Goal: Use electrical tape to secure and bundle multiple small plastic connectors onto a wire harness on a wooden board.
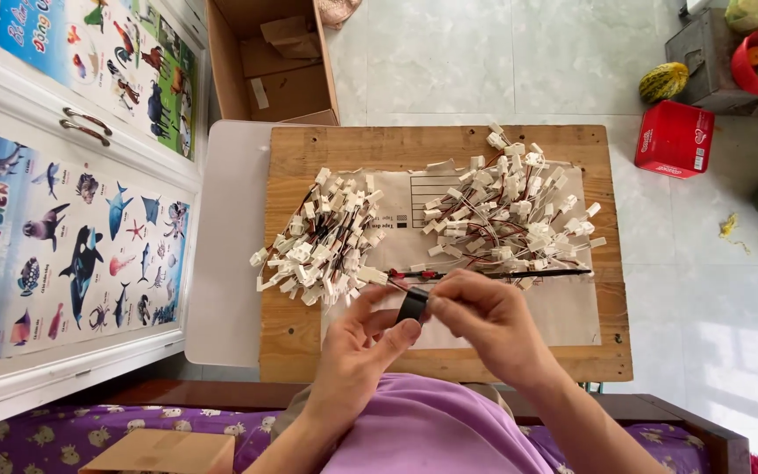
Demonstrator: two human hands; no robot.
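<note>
Head view, looking straight down: nearest the body, both hands meet just above the near edge of a wooden board point(291, 342). The left hand point(357, 347) is closed around a small black roll of tape point(412, 304), thumb and fingers curled up under it so the roll sits steady. The right hand point(484, 316) comes over from the other side, its fingertips pinched at the roll's upper edge, seemingly on the tape end, though that strip is too small to make out. The roll looks short, dark and matte, about a finger's thickness across.

Just beyond the hands lies a thin wire harness point(493, 275) with red and black leads, stretched along the board on a sheet of brown paper point(572, 316), likely kept close for easy reach. Further out, two heaps of white plug connectors on wires sit apart: a smaller heap point(322, 237) toward the left edge and a larger heap point(511, 206) toward the far right corner, apparently sorted into separate lots. Past the far edge stands an open cardboard box point(274, 61); a red box point(675, 139) rests on the floor tiles to the right.
</note>
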